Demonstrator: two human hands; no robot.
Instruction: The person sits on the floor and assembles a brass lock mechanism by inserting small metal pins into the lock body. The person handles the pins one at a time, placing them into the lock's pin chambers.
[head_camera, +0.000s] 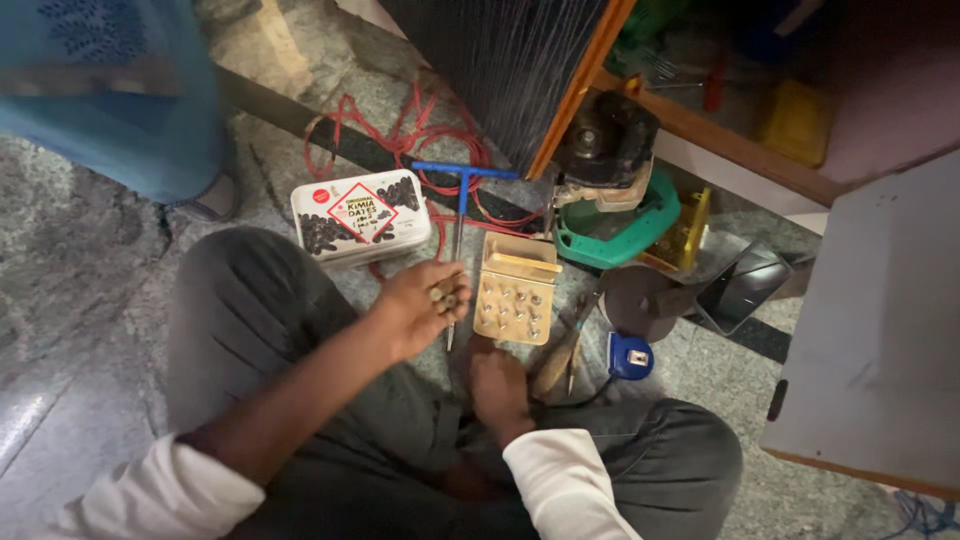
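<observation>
Small metal bits (443, 296) sit pinched in the curled fingers of the left hand (418, 308), palm up above the knee. Just right of those fingers lies a tan socket tray (515, 290) with rows of bits. The right hand (498, 385) rests below the tray, fingers bent toward its near edge; whether they grip anything cannot be told. Beyond the left fingers, a blue T-handle wrench (462, 176) and a white rectangular box (360, 216) lie on the stone floor (90, 290), with red cable (420, 135) farther off.

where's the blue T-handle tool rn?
Head view, floor centre: blue T-handle tool lies between the white box and yellow bit case, above the left hand.
</observation>
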